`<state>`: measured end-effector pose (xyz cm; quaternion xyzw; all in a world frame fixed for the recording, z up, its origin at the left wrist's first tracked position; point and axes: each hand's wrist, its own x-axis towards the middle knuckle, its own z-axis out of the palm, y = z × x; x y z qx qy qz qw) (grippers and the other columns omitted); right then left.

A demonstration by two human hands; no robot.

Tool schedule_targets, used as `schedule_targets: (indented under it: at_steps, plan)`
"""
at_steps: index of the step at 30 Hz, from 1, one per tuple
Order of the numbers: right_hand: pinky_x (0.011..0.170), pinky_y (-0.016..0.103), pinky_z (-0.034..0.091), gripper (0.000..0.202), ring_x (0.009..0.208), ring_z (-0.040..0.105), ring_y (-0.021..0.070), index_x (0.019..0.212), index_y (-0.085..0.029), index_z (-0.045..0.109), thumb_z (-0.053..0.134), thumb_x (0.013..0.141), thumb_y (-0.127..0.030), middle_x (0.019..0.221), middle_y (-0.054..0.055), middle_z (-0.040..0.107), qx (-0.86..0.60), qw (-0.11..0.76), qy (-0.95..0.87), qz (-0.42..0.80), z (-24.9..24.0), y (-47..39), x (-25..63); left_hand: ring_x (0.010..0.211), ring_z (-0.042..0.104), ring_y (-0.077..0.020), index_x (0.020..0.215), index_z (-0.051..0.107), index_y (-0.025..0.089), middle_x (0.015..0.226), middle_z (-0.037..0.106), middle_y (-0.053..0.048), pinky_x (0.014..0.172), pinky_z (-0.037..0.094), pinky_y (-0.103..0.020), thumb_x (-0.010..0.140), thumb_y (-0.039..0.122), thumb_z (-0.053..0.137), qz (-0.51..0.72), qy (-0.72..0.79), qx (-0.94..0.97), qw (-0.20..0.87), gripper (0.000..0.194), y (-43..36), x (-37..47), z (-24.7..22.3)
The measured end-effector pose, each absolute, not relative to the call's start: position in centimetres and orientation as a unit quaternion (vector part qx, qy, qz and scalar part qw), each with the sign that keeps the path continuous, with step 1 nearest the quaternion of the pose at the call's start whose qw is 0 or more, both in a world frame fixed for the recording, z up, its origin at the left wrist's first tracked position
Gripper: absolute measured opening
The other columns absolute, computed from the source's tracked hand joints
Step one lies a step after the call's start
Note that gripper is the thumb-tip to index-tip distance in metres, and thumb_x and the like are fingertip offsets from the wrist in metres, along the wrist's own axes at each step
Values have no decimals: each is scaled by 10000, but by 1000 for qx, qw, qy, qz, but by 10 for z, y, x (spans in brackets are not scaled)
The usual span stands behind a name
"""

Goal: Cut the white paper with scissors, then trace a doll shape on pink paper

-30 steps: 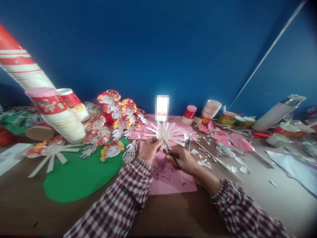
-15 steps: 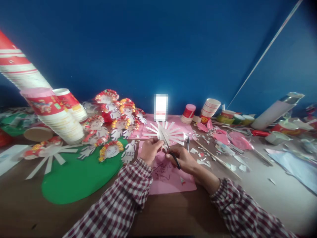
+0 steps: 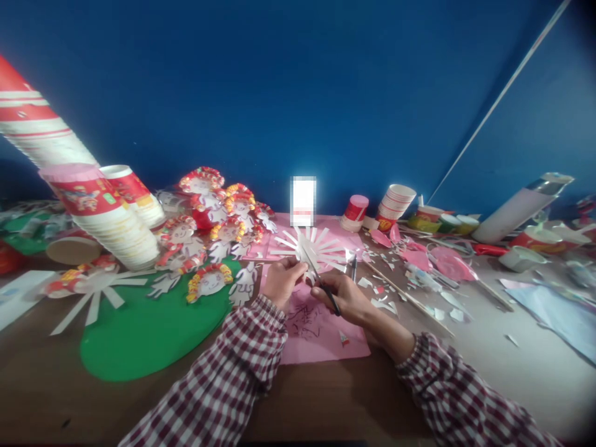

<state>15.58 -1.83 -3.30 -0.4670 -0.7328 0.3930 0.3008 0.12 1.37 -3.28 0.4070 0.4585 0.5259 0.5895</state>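
My left hand [image 3: 280,284] pinches the near edge of a white paper cup cut into strips [image 3: 320,248], which fan out like rays. A pair of scissors with black handles [image 3: 333,302] is in my right hand [image 3: 350,302]. Its blades point up and away, against the white piece close to my left fingertips; how far apart they are I cannot tell. Beneath both hands lies a pink sheet [image 3: 298,354] with dark scribbled lines. Past my right knuckles stands or lies a dark pen [image 3: 354,268].
Decorated paper dolls [image 3: 209,282] crowd the left, partly over a green sheet [image 3: 153,335]. Stacked paper cups [image 3: 112,217] lean behind them. On the right are white paper scraps [image 3: 384,305], a thin wooden stick [image 3: 410,299], pink pieces [image 3: 451,264] and more cups [image 3: 395,202]. A blue wall [image 3: 298,93] closes the back.
Hardly anything differs. Both hands keep their hold on the cut paper cup and the scissors, and the view has shifted very slightly.
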Motion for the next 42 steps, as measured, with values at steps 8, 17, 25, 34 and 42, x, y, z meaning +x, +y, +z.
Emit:
schedule_targets:
  at_steps: [8, 17, 25, 34, 42]
  plan:
    - [468, 204, 256, 337, 497, 389, 76, 673, -149, 529, 570, 817, -450, 542, -43, 451, -466, 306, -734, 388, -31, -18, 155, 459, 425, -69, 585, 576, 144, 475, 477, 42, 478, 319, -218, 616, 250, 655, 532, 451, 408, 589, 135, 18, 0, -40]
    - [467, 206, 253, 340, 503, 377, 75, 669, -142, 536, 569, 813, -448, 565, -35, 453, -469, 310, -737, 376, -33, -17, 155, 450, 421, -68, 575, 572, 151, 482, 495, 36, 471, 306, -221, 622, 246, 656, 530, 436, 393, 612, 135, 20, -1, -44]
    - [454, 195, 268, 327, 485, 393, 70, 691, -142, 562, 580, 806, -448, 560, -37, 461, -469, 310, -732, 385, -33, -18, 155, 448, 427, -66, 580, 567, 147, 493, 496, 38, 467, 296, -219, 608, 263, 662, 531, 431, 371, 629, 152, 16, 1, -36]
    - [428, 194, 348, 380, 435, 447, 88, 722, -151, 533, 593, 765, -524, 487, -50, 466, -436, 315, -667, 516, -25, -22, 153, 437, 424, -60, 554, 557, 149, 455, 479, 49, 474, 307, -210, 584, 269, 669, 520, 449, 374, 623, 167, 14, 2, -31]
    - [410, 185, 320, 396, 413, 443, 70, 694, -145, 506, 525, 828, -517, 501, -32, 499, -411, 327, -646, 553, -24, -22, 156, 490, 492, -80, 578, 580, 153, 550, 569, 10, 510, 371, -211, 595, 255, 652, 502, 470, 368, 626, 126, 10, 4, -26]
